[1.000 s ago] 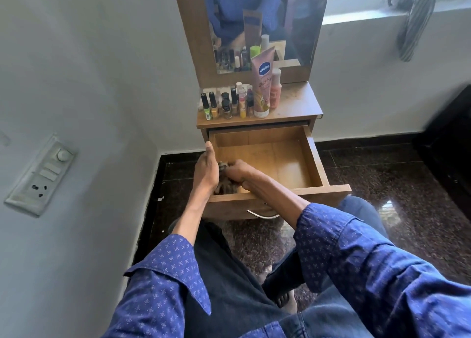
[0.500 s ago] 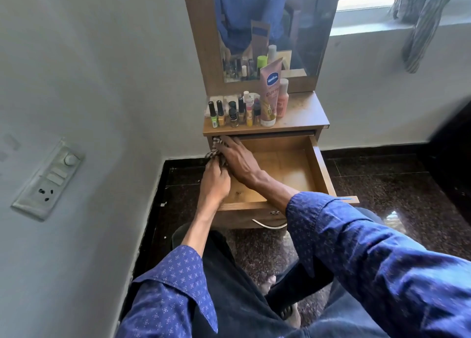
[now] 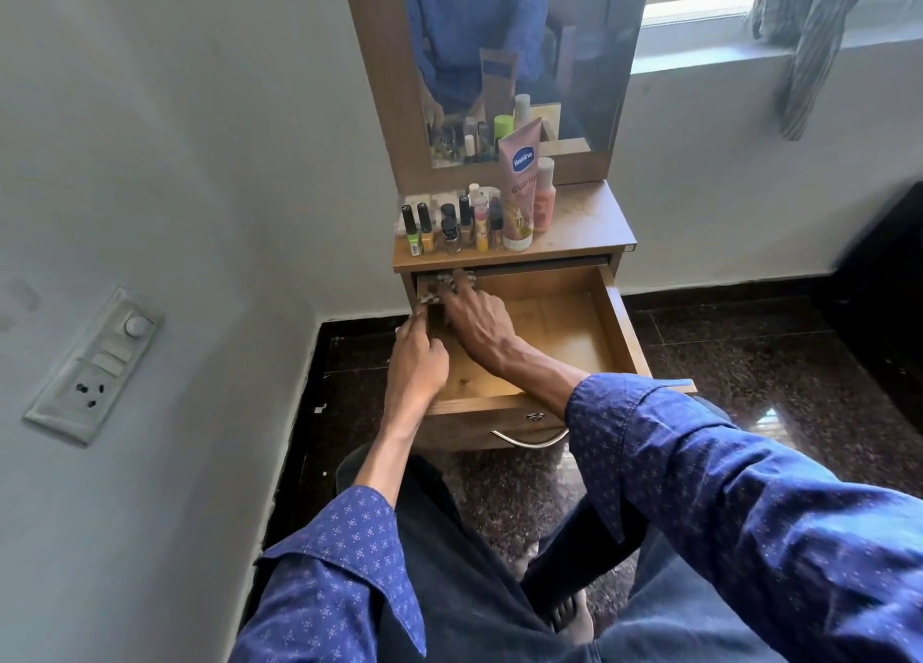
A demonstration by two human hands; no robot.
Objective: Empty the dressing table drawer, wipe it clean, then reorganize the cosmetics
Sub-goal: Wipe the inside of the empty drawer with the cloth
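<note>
Wooden drawer (image 3: 544,322) is sitting empty; the right hand (image 3: 474,312), having moved from the front, is pressing the cloth (image 3: 433,290) into its far left corner, fingers spread, while the left hand (image 3: 417,357) is curling on the side wall.

bottles (image 3: 469,225) on tabletop (image 3: 579,228) | drawer (image 3: 544,322) below | mirror (image 3: 504,53) behind

A striped cloth (image 3: 809,38) hangs from the windowsill (image 3: 724,50); a switchboard (image 3: 95,367) is wall-mounted.

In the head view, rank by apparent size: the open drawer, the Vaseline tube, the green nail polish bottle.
1. drawer, by far the largest.
2. Vaseline tube.
3. green nail polish bottle, smallest.
Tube and bottle stand side by side, so that order is reliable.
</note>
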